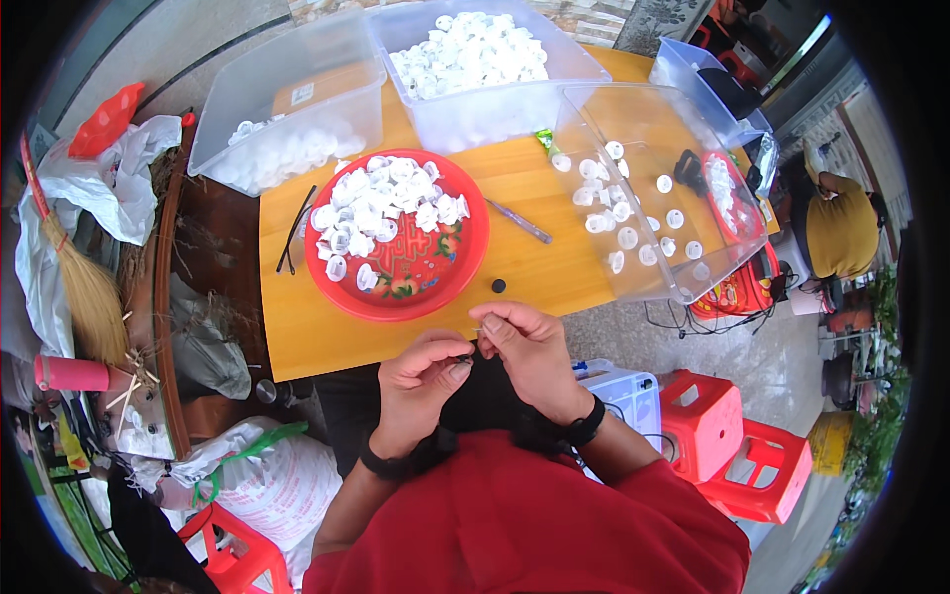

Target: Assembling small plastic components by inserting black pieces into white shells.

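My left hand (421,378) and my right hand (526,348) meet just below the near edge of the wooden table (297,327). Their fingertips pinch a small dark part (465,358) between them; it is too small to make out in detail. Straight ahead on the table stands a round red tray (450,272) heaped with small white plastic caps (381,208). A small black disc (498,285) lies on the table right of the tray, and a thin metal tool (520,223) lies beyond it.
Three clear plastic bins stand at the back: the left one (287,99) and the middle one (475,69) hold white caps, and the right one (653,193), tilted, holds scattered caps. Red stools (732,436) sit on the floor at right. A broom (84,287) and bags lie left. A person in yellow (841,228) sits far right.
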The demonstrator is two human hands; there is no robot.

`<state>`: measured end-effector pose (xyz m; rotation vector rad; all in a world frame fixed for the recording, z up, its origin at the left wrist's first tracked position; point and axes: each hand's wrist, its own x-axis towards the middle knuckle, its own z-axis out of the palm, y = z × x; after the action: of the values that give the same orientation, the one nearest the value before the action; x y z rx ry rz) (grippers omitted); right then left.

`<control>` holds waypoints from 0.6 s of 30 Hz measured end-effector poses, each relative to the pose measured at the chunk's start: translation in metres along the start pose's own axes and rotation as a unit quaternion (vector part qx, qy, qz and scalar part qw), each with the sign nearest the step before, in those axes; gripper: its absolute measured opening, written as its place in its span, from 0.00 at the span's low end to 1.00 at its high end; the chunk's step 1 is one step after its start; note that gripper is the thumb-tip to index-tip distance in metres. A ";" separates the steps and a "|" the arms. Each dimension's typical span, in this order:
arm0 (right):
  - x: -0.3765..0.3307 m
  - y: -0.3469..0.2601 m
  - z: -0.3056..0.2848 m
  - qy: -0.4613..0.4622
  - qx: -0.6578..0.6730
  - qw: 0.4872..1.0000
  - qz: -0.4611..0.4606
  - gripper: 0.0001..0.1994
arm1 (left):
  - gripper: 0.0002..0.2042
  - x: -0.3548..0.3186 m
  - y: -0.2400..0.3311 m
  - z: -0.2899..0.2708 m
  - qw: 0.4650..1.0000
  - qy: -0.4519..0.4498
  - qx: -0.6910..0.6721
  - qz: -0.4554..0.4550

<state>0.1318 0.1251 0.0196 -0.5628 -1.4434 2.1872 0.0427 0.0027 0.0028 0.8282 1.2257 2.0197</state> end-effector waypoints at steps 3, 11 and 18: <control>-0.005 -0.006 0.008 -0.040 -0.110 0.991 -0.060 0.08 | 0.10 0.001 0.001 -0.001 0.999 0.004 -0.040 -0.031; -0.003 -0.018 0.000 -0.114 -0.178 0.977 0.011 0.08 | 0.11 -0.003 -0.002 -0.004 0.989 0.030 -0.127 -0.071; -0.004 -0.011 -0.004 -0.028 -0.043 0.997 0.057 0.07 | 0.12 -0.005 -0.006 -0.004 0.985 0.039 -0.150 -0.076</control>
<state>0.1393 0.1294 0.0290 -0.6318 -1.5776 2.2533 0.0438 -0.0006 -0.0051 0.5005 0.9614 2.0589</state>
